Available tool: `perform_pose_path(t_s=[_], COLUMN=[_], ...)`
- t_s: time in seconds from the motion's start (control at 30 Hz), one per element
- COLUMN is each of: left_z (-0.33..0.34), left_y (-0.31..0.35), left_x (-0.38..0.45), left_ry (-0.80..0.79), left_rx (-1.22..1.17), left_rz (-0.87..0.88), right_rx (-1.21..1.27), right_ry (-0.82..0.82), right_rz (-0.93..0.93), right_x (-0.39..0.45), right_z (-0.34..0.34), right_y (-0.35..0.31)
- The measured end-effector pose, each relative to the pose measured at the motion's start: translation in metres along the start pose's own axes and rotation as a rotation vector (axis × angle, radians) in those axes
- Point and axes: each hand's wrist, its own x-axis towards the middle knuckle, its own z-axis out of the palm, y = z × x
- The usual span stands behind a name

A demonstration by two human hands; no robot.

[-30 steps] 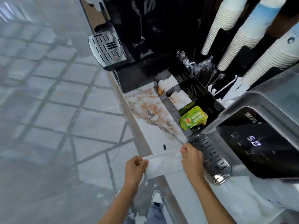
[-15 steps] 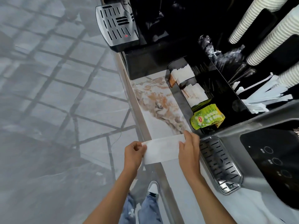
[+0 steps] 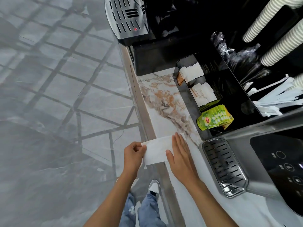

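Thin white napkin (image 3: 155, 150), rectangular, soft, faintly translucent, lying flat across the near edge of the counter (image 3: 160, 122), left end past that edge. Pinched at the left end by the left hand (image 3: 132, 155), thumb and curled fingers closed on the paper. Pressed down at the right end by the right hand (image 3: 179, 154), fingers straight and together, palm flat. Right part of the paper hidden beneath it.

Counter of glossy white marble with rusty-brown veining, trimmed with a metal strip. Just right of the right hand, a rounded steel drip tray (image 3: 223, 167) with a slotted grille, below a machine (image 3: 278, 161) with a glossy black touch panel, cut off at the right border. Farther off, a black plastic organizer (image 3: 229, 89): crinkly green tea bags (image 3: 214, 118) in the near compartment, white paper sachets (image 3: 191, 72) beyond, print too small to read. At far right, 3 ribbed stacks of cups (image 3: 268, 22), ends cut off, the nearest barely in frame. Grey tiled floor (image 3: 57, 95) at left, blurred.
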Motion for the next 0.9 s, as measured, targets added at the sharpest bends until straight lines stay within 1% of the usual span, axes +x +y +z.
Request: perform_pose_path(t_s=[0.17, 0.27, 0.3, 0.33, 0.4, 0.43, 0.47, 0.5, 0.6, 0.67, 0.73, 0.8, 0.9], left_z=[-0.004, -0.007, -0.006, -0.005, 0.002, 0.008, 0.015, 0.023, 0.043, 0.053, 0.055, 0.053, 0.05], left_y=[0.002, 0.002, 0.001, -0.001, -0.001, -0.001, -0.002, -0.002, 0.001, 0.004, 0.003, 0.0, -0.004], left_x=[-0.005, -0.007, -0.009, -0.012, -0.026, -0.034, -0.042, -0.049, -0.058, -0.054, -0.048, -0.041, -0.034], left_ry=[0.015, 0.05, 0.089, 0.143, 0.278, 0.28, 0.223, 0.108, -0.233, -0.38, -0.451, -0.465, -0.48], left_rx=[-0.068, -0.106, -0.072, -0.025, 0.01, -0.007, -0.051, -0.129, -0.402, -0.545, -0.698, -0.822, -0.946], left_rz=[-0.01, -0.042, -0.038, -0.017, 0.091, 0.144, 0.162, 0.137, -0.02, -0.067, -0.103, -0.173, -0.238], right_rx=[-0.138, -0.149, -0.15, -0.147, -0.14, -0.139, -0.141, -0.142, -0.124, -0.131, -0.134, -0.131, -0.117], right_ry=[-0.101, -0.115, -0.11, -0.107, -0.107, -0.106, -0.105, -0.103, -0.1, -0.098, -0.102, -0.105, -0.098], right_rz=[-0.012, -0.013, -0.012, -0.012, -0.011, -0.014, -0.015, -0.014, -0.003, -0.003, -0.002, -0.003, -0.012], right_x=[0.0, -0.002, -0.002, -0.002, -0.002, -0.002, -0.002, -0.002, -0.002, -0.001, -0.001, -0.001, -0.002], right_z=[0.012, 0.015, 0.015, 0.014, 0.013, 0.013, 0.013, 0.014, 0.015, 0.017, 0.018, 0.02, 0.023], right_y=[0.001, -0.006, -0.007, -0.008, -0.009, -0.009, -0.009, -0.009, -0.007, -0.005, -0.005, -0.007, -0.01])
